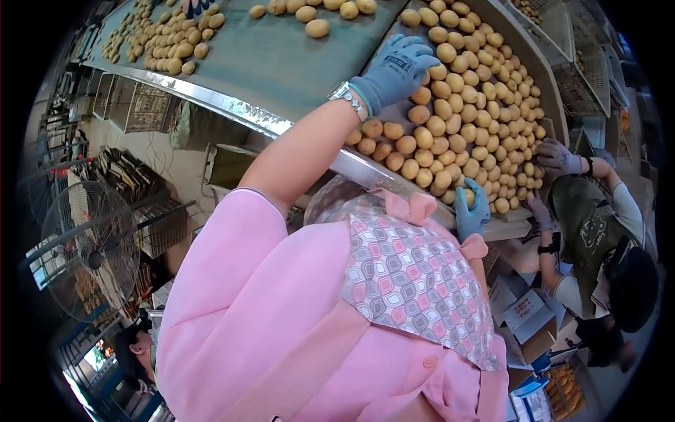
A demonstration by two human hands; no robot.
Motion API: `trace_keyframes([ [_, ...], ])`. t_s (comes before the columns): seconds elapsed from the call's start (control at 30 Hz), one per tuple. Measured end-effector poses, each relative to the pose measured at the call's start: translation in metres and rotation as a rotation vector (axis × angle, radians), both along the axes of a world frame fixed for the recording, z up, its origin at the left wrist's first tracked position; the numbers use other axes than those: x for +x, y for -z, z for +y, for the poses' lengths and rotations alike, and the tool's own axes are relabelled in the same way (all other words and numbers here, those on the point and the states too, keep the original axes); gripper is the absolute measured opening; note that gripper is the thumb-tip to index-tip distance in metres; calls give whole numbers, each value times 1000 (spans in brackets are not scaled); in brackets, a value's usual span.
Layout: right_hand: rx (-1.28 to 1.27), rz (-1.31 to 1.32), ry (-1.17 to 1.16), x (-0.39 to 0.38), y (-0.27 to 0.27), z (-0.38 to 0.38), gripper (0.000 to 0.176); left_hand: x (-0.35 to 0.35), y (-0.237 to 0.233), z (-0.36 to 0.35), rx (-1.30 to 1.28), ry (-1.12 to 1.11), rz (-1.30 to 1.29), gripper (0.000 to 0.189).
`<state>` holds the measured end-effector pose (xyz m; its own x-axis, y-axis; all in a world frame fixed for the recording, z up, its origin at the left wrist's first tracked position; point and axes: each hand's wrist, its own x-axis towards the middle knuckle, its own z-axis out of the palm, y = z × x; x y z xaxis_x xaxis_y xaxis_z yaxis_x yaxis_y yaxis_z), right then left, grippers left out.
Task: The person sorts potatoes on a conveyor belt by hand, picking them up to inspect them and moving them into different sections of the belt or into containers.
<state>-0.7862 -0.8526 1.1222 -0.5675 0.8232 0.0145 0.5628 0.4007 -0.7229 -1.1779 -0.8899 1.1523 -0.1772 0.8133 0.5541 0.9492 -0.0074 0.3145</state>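
Note:
My left hand (pixel 397 70), in a blue-grey glove with a watch at the wrist, reaches over the left side of a crowded bed of potatoes (pixel 481 105). Its fingers are apart, their tips touching or just above potatoes, and nothing shows held. Nearer my body, at the bed's front edge, my right hand (pixel 472 211) wears a similar glove. Its thumb and fingers curve round a potato (pixel 469 197). The palm is partly hidden.
A green belt (pixel 281 63) with more potatoes lies to the left, bordered by a metal rail (pixel 211 105). Across the bed a co-worker (pixel 598 232) has two gloved hands at its right edge. Crates (pixel 573 77) stand behind; a cardboard box (pixel 531 320) and a fan (pixel 91 253) are lower.

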Motion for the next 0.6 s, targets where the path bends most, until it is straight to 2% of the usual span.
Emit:
trace_keyframes([
  [0.6, -23, -13, -61, 1, -1, 4, 37, -2, 1, 2, 38, -18, -57, 26],
])
